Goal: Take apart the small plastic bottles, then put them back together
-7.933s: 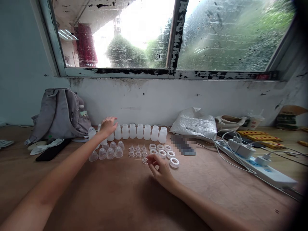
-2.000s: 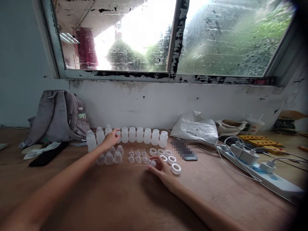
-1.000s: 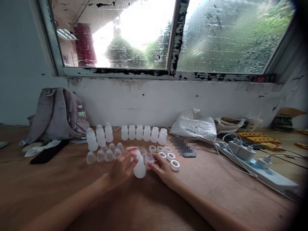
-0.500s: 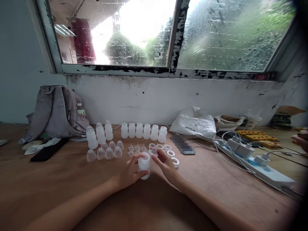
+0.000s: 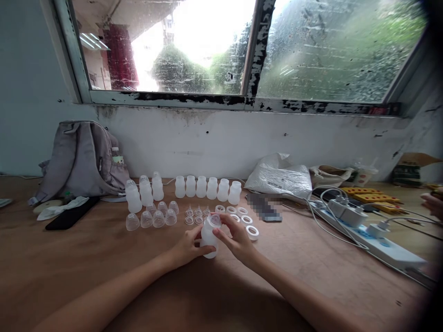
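Observation:
My left hand (image 5: 188, 246) wraps around a small translucent white bottle (image 5: 208, 237) held upright over the wooden table (image 5: 114, 272). My right hand (image 5: 235, 235) pinches a ring with a clear nipple (image 5: 214, 220) on the bottle's mouth. Behind them stand a row of empty bottles (image 5: 206, 188), three capped bottles (image 5: 143, 192), several clear dome caps (image 5: 152, 217), clear nipples (image 5: 197, 214) and white rings (image 5: 244, 219).
A grey backpack (image 5: 81, 159) leans on the wall at the left, with a black flat object (image 5: 67, 217) beside it. A white plastic bag (image 5: 278, 177), a power strip with plugs and cables (image 5: 374, 237), and yellow items (image 5: 374, 196) lie to the right. Another person's hand (image 5: 432, 203) shows at the right edge.
My left hand took one bottle from the back row and brought it forward. My right hand picked up a ring with a nipple and has moved it onto the bottle's mouth.

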Available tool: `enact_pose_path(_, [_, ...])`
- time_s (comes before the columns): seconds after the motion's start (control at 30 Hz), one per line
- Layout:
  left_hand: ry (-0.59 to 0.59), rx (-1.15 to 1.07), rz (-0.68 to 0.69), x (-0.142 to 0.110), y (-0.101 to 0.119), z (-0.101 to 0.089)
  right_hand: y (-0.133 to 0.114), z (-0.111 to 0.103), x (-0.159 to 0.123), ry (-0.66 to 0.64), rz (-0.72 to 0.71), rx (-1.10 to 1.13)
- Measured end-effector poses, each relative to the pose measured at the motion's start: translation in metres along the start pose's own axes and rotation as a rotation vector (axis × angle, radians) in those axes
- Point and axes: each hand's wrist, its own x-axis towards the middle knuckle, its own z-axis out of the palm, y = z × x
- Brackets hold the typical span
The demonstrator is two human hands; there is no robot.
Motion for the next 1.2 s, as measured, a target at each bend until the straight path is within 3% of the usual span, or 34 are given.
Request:
enact_pose_path(0.27, [-0.018, -0.055, -0.009, 0.0, -0.005, -0.001, -0.006, -0.011, 0.01, -0.198, -0.073, -0.06])
enact_pose_path(0.43, [-0.029, -0.068, 0.01, -0.001, -0.003, -0.001, -0.006, -0.015, 0.014, -0.271, -0.036, -0.001])
enact_pose_path(0.67, [-0.073, -0.117, 0.045, 0.001, 0.001, -0.002, 0.007, -0.006, 0.007, -0.116, -0.014, 0.019])
enact_pose_path(0.87, [-0.081, -0.127, 0.045, 0.003, -0.002, -0.004, -0.002, -0.019, 0.004, -0.17, 0.13, 0.214])
enact_pose_path(1.07, [-0.088, -0.124, 0.019, 0.003, -0.005, -0.004, -0.002, -0.025, 0.008, -0.05, 0.206, 0.347])
enact_pose_path(1.2, [-0.078, -0.105, 0.001, 0.002, -0.004, -0.004, -0.003, -0.023, 0.008, -0.049, 0.227, 0.437])
